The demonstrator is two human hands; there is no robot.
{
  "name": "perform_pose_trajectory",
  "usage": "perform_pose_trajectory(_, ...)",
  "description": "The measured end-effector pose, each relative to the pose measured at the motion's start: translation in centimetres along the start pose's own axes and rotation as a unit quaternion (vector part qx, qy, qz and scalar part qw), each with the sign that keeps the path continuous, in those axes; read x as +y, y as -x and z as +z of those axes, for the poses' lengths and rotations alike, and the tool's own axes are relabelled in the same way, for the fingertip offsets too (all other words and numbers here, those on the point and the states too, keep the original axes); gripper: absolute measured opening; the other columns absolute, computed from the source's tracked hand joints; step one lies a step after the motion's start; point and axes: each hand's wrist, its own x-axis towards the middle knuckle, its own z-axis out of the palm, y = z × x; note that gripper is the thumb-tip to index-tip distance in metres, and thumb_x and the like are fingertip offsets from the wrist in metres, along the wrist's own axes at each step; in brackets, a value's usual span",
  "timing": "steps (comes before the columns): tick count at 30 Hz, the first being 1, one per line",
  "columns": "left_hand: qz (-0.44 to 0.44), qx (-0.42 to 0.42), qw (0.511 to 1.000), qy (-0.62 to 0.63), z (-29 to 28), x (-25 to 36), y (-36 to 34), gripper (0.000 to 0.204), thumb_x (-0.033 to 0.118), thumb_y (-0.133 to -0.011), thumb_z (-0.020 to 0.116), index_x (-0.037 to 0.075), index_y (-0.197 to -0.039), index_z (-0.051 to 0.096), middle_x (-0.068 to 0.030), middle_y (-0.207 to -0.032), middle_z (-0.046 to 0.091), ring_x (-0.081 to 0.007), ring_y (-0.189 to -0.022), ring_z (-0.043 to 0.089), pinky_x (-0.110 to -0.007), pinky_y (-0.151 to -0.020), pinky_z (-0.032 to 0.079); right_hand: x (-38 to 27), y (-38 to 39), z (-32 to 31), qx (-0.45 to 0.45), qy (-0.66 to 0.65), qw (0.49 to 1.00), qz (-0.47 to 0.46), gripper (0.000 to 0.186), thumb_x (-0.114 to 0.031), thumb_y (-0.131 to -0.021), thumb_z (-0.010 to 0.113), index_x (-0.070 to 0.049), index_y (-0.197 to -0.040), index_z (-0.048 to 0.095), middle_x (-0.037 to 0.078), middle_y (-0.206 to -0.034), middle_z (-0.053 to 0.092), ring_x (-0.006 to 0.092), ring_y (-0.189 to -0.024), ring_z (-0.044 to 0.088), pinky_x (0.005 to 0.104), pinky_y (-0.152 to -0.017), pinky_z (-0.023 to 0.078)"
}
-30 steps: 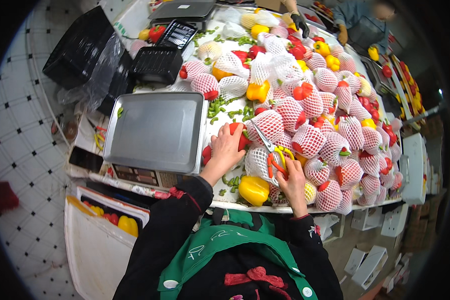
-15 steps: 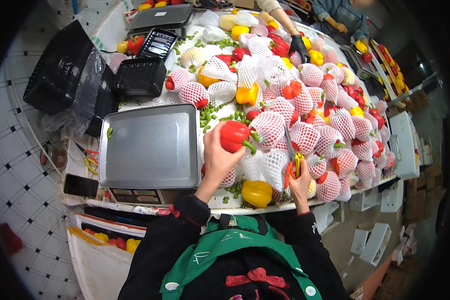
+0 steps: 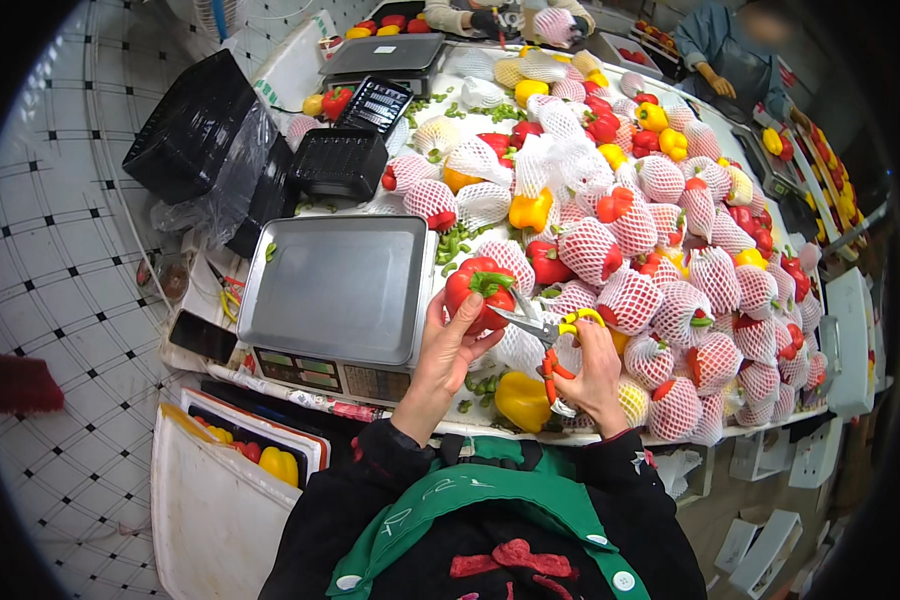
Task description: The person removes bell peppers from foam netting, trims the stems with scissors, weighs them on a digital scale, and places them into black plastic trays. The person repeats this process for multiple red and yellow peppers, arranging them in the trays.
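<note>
My left hand [image 3: 450, 350] holds a red bell pepper [image 3: 464, 292] with its green stem facing up, right of the metal tray of a scale [image 3: 335, 285]. My right hand [image 3: 591, 372] grips scissors [image 3: 578, 322] with yellow and orange handles, their open blades reaching toward the pepper's stem. A loose yellow pepper [image 3: 520, 400] lies just below, between my hands. Many red and yellow peppers in white foam nets [image 3: 715, 280] are piled to the right. Green stem trimmings [image 3: 453, 242] lie behind the held pepper.
Black plastic containers [image 3: 335, 160] stand back left, by a second scale [image 3: 382, 55]. A phone [image 3: 202, 336] lies left of the tray. An open foam box of peppers [image 3: 220, 500] is low left. Co-workers [image 3: 730, 60] are across the table, one with dark-gloved hands [image 3: 485, 22].
My left hand has lifted the red pepper off the table and turned its stem upward. My right hand has brought the scissors toward the stem. A co-worker's gloved hand has withdrawn from the pile.
</note>
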Motion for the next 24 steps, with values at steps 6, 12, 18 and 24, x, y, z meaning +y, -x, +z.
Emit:
perform_pose_trajectory(6,0.033,0.033,0.996,-0.076,0.7,-1.0,1.4,0.074,0.020,-0.078,0.078,0.010,-0.133,0.029,-0.0120,-0.126,0.045,-0.0256,-0.107,0.058,-0.041,-0.080,0.056,-0.4,0.0,0.2,-0.008,-0.016,1.000,0.014,0.048,-0.030,-0.062,0.078,-0.002,-0.093,0.054,0.009,-0.074,0.051,0.0251,-0.068,0.052,0.0353,-0.061,0.042)
perform_pose_trajectory(12,0.031,0.010,0.983,-0.183,1.1,0.2,1.7,0.075,0.021,-0.075,0.080,0.009,-0.132,0.032,-0.0133,-0.123,0.048,-0.0220,-0.103,0.059,-0.034,-0.079,0.055,0.8,1.7,0.3,0.047,0.053,0.997,-0.020,0.033,-0.025,-0.063,0.076,-0.005,-0.076,0.053,0.011,-0.060,0.052,0.0277,-0.054,0.056,0.0373,-0.050,0.043)
perform_pose_trajectory(18,0.028,-0.080,0.949,-0.304,1.5,4.2,0.9,0.070,0.031,-0.077,0.077,0.001,-0.129,0.041,-0.0156,-0.115,0.056,-0.0186,-0.101,0.059,-0.030,-0.084,0.051,1.0,2.6,-1.0,0.096,-0.093,0.985,0.111,0.029,-0.022,-0.073,0.073,-0.003,-0.084,0.054,0.008,-0.064,0.057,0.0129,-0.051,0.052,0.0285,-0.048,0.041)
perform_pose_trajectory(24,0.057,-0.232,0.846,-0.477,5.2,6.7,1.9,0.068,0.053,-0.081,0.065,0.002,-0.122,0.049,-0.0172,-0.105,0.063,-0.0232,-0.092,0.064,-0.034,-0.080,0.051,-4.3,-0.8,-1.4,0.092,-0.573,0.809,0.094,0.087,-0.053,-0.071,0.076,0.001,-0.129,0.039,0.015,-0.123,0.053,0.0196,-0.106,0.057,0.0312,-0.088,0.047)
